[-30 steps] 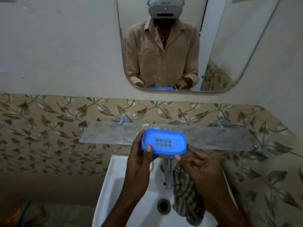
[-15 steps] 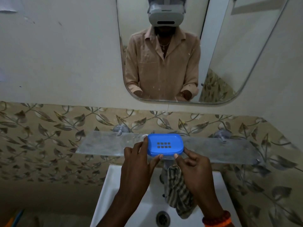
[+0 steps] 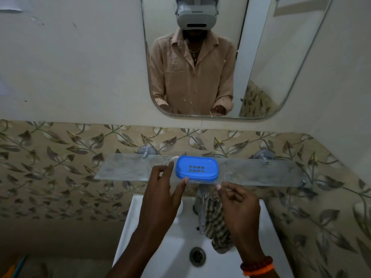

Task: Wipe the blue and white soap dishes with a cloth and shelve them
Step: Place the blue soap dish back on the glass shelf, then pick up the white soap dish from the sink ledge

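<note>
The blue soap dish (image 3: 197, 170), with a grid of drain holes, rests on the glass shelf (image 3: 261, 173) near its middle. My left hand (image 3: 162, 195) is at the dish's left end with its fingers spread; the index finger and thumb tip just touch the rim. My right hand (image 3: 240, 207) is below the dish's front right corner, index finger pointing at it, lower fingers closed on a striped cloth (image 3: 215, 223) that hangs over the basin. I cannot make out a white soap dish.
A white sink (image 3: 172, 243) with a drain (image 3: 197, 256) and a tap sits under the shelf. Above it, a mirror (image 3: 261, 57) shows a person in a tan shirt and headset. Leaf-patterned tiles cover the wall. Two metal brackets hold the shelf.
The blue dish went from being held above the sink to resting on the shelf. My left hand's fingers have spread off it, and my right hand has drawn back slightly.
</note>
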Available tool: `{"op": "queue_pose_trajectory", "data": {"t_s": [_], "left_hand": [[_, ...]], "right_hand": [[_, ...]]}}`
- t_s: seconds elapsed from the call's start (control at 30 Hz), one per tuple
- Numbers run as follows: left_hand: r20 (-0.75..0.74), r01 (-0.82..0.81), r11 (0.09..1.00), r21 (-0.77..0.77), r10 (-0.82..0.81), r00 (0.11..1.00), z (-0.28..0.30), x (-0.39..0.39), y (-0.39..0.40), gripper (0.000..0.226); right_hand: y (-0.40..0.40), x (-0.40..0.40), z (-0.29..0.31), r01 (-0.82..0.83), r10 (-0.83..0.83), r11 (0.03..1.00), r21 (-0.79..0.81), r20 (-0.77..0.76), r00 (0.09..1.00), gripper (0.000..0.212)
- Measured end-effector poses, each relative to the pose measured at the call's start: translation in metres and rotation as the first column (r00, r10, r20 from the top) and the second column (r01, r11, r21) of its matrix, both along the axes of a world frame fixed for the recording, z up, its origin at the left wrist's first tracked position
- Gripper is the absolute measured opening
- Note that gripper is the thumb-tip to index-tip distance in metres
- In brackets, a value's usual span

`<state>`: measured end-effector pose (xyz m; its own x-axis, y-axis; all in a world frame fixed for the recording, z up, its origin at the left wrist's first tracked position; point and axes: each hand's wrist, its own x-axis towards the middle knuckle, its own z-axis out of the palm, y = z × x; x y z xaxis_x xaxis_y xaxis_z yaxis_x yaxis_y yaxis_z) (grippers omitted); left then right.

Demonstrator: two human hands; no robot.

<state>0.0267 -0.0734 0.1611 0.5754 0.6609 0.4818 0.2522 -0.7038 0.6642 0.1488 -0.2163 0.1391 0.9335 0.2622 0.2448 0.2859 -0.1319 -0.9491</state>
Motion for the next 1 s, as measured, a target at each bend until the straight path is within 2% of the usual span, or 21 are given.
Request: {"op": "queue_pose_trajectory", "data": {"t_s": [0.07,0.1,0.17,0.23,0.33,0.4,0.5,0.6,0.67,0.7,0.73,0.77,0.83,0.9,1.0], "left_hand": [[0.089,0.048,0.998,-0.045,-0.044,0.995,-0.019,-0.019,-0.023,0.030],[0.079,0.109,0.987,-0.116,-0.100,0.992,-0.031,-0.029,-0.038,0.026],[0.022,0.227,0.917,-0.327,-0.233,0.972,-0.055,-0.046,-0.068,0.034],[0.018,0.253,0.820,-0.513,-0.285,0.958,-0.076,-0.059,-0.087,0.034],[0.041,0.181,0.784,-0.594,-0.195,0.980,-0.099,-0.071,-0.084,0.009],[0.049,0.143,0.740,-0.657,-0.148,0.988,-0.110,-0.078,-0.072,0.020],[0.098,0.197,0.629,-0.752,-0.189,0.977,-0.122,-0.081,-0.057,0.022],[0.071,0.250,0.571,-0.782,-0.317,0.946,-0.136,-0.072,-0.042,0.020],[0.010,0.230,0.607,-0.761,-0.343,0.939,-0.147,-0.061,-0.023,0.018],[-0.025,0.192,0.677,-0.710,-0.297,0.954,-0.152,-0.055,-0.009,0.015],[-0.061,0.128,0.759,-0.638,-0.215,0.975,-0.157,-0.048,0.007,0.007],[-0.103,0.047,0.835,-0.549,-0.123,0.987,-0.160,-0.041,0.023,0.009],[-0.288,-0.085,0.942,-0.323,-0.012,0.957,-0.167,-0.024,0.058,0.055],[-0.485,-0.095,0.980,-0.177,-0.003,0.875,-0.172,-0.008,0.087,0.090],[-0.562,-0.034,0.986,-0.164,-0.065,0.824,-0.183,0.006,0.108,0.113]], "right_hand": [[-0.006,-0.013,-0.009,0.018,-0.017,0.999,0.039,-0.031,0.999,0.010],[-0.008,-0.021,-0.014,0.013,-0.010,0.998,0.056,-0.066,0.998,0.009],[-0.009,-0.040,-0.028,-0.011,0.024,0.997,0.070,-0.177,0.984,0.010],[-0.008,-0.060,-0.042,-0.047,0.069,0.996,0.073,-0.328,0.942,0.009],[-0.012,-0.081,-0.057,-0.179,0.204,0.979,0.099,-0.534,0.820,0.006],[-0.017,-0.088,-0.066,-0.248,0.258,0.963,0.101,-0.597,0.760,0.012],[-0.023,-0.093,-0.076,-0.376,0.329,0.923,0.076,-0.660,0.675,0.034],[-0.025,-0.093,-0.088,-0.384,0.283,0.923,-0.008,-0.662,0.694,0.033],[-0.026,-0.089,-0.096,-0.310,0.210,0.950,-0.027,-0.678,0.704,0.015],[-0.027,-0.087,-0.099,-0.274,0.173,0.961,-0.035,-0.698,0.695,0.008],[-0.029,-0.085,-0.103,-0.244,0.136,0.969,-0.048,-0.718,0.682,0.007],[-0.031,-0.084,-0.106,-0.214,0.103,0.975,-0.056,-0.740,0.665,0.009],[-0.034,-0.083,-0.113,-0.188,0.058,0.978,-0.089,-0.753,0.655,0.016],[-0.035,-0.082,-0.119,-0.166,0.004,0.976,-0.143,-0.744,0.668,0.024],[-0.038,-0.084,-0.124,-0.117,-0.057,0.978,-0.174,-0.759,0.648,0.030]]}}
